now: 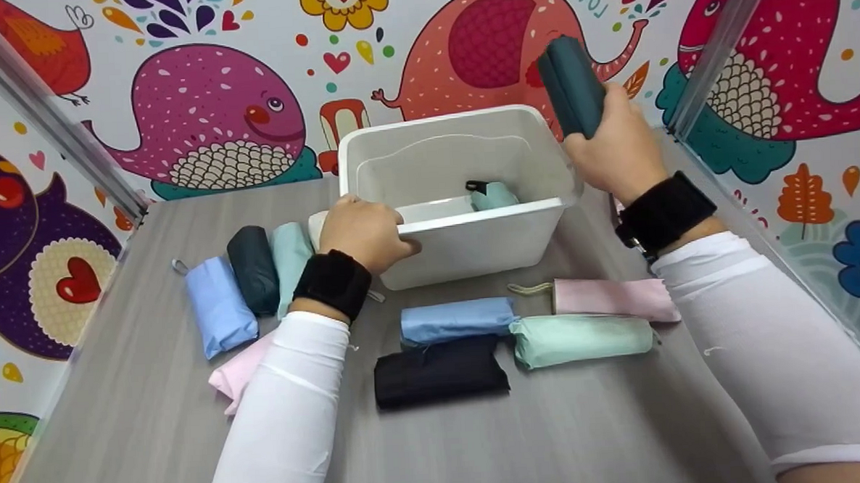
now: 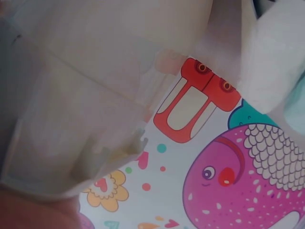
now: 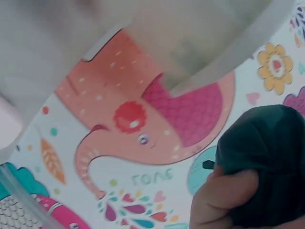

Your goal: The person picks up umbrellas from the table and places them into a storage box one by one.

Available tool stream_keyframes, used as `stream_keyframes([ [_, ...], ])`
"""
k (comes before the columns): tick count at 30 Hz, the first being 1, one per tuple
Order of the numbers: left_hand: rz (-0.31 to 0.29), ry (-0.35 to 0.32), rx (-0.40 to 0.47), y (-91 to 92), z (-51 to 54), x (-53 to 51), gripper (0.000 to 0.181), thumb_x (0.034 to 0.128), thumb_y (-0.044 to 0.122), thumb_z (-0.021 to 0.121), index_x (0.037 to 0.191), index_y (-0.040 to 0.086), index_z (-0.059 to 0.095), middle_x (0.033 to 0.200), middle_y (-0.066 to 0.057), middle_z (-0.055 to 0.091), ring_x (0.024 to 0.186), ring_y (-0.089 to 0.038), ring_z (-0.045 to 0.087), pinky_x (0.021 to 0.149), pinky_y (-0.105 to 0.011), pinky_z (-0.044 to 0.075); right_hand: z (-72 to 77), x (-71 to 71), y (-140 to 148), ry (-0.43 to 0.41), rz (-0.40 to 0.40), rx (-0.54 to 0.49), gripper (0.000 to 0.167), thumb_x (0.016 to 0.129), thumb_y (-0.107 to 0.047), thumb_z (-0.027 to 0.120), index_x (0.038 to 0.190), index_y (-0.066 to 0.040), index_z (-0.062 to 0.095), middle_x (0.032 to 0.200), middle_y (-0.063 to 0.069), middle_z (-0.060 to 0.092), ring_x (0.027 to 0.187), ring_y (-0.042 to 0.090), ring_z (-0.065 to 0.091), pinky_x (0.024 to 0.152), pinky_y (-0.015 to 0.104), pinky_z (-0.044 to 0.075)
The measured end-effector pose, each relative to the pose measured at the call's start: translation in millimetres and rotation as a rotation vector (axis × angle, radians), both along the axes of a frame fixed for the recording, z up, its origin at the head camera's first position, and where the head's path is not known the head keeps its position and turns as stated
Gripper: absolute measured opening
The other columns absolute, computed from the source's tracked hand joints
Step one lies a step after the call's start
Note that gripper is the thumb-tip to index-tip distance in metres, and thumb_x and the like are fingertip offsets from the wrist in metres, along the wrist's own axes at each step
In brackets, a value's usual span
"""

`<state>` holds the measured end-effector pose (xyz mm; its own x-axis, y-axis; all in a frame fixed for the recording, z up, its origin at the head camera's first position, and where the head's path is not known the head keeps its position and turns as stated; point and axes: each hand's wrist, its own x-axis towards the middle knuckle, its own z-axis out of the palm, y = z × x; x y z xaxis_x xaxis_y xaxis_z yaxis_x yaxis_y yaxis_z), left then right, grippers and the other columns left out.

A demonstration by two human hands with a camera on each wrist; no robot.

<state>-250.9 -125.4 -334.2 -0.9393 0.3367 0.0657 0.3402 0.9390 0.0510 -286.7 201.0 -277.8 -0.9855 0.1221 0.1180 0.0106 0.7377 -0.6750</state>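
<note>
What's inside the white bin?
A pale teal bundle shows near the right end, with a small black piece beside it. The near wall of the bin hides the bundle's lower part and nearby floor; anything there can't be seen.

A dark green rolled bundle point(image 1: 572, 86) is held up in the air by the right hand point(image 1: 618, 146), near the right end of the white bin point(image 1: 474, 248), and it is tilted, with its free end pointed away and to the left. The bin, which is rectangular and open at the top, is gripped at its near left corner by the left hand point(image 1: 364, 233). Inside it, a pale teal bundle point(image 1: 497, 196) is seen just beside a black piece point(image 1: 476, 186), partly hidden by the near wall.
</note>
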Motion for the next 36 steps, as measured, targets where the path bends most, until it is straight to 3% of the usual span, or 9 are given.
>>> stream_keyframes([
  [5,0.005,0.002,0.005,0.0,-0.3,-0.4,0.038,0.09,0.049,0.075,0.094,0.011,0.082,0.079,-0.005,0.078,0.092,-0.028,0.073,0.105,-0.044,0.043,1.0,1.2,-20,0.0,0.065,-0.041,0.081,0.099,-0.023,0.058,0.168,-0.01,0.017,0.16,0.019,0.044,0.134,0.039,0.051,0.115,0.062,0.043],
  [9,0.006,0.001,0.004,-0.4,-1.3,-0.9,0.039,0.09,0.049,0.075,0.095,0.012,0.082,0.08,-0.005,0.078,0.093,-0.028,0.073,0.106,-0.044,0.043,-2.5,-0.5,-36,-0.048,0.102,-0.042,0.081,0.1,-0.021,0.058,0.168,-0.012,0.015,0.159,0.018,0.044,0.133,0.038,0.05,0.113,0.061,0.045],
  [17,0.014,-0.009,0.001,-0.2,-1.2,-0.9,0.039,0.0904,0.049,0.075,0.097,0.011,0.083,0.079,-0.005,0.078,0.092,-0.027,0.073,0.106,-0.044,0.043,-22.4,-11.2,-57,-0.117,0.171,-0.01,0.082,0.098,-0.019,0.058,0.167,-0.007,0.014,0.153,0.022,0.049,0.128,0.038,0.054,0.116,0.059,0.043],
  [26,0.014,-0.009,-0.002,-0.1,-0.4,-1.2,0.039,0.0901,0.049,0.075,0.097,0.012,0.083,0.082,-0.005,0.079,0.093,-0.027,0.073,0.108,-0.044,0.043,-39.8,-14.6,-61,-0.09,0.164,0.109,0.07,0.096,-0.021,0.062,0.155,0.002,0.032,0.139,0.026,0.058,0.117,0.04,0.061,0.109,0.059,0.048],
  [36,0.016,-0.013,-0.016,1.3,0.1,-1.1,0.04,0.0905,0.05,0.075,0.097,0.012,0.083,0.08,-0.005,0.078,0.093,-0.027,0.073,0.107,-0.044,0.043,-38.0,-19.5,-64,-0.2,0.182,0.251,0.071,0.096,-0.026,0.061,0.154,0.005,0.034,0.137,0.03,0.06,0.114,0.041,0.063,0.106,0.058,0.051],
])
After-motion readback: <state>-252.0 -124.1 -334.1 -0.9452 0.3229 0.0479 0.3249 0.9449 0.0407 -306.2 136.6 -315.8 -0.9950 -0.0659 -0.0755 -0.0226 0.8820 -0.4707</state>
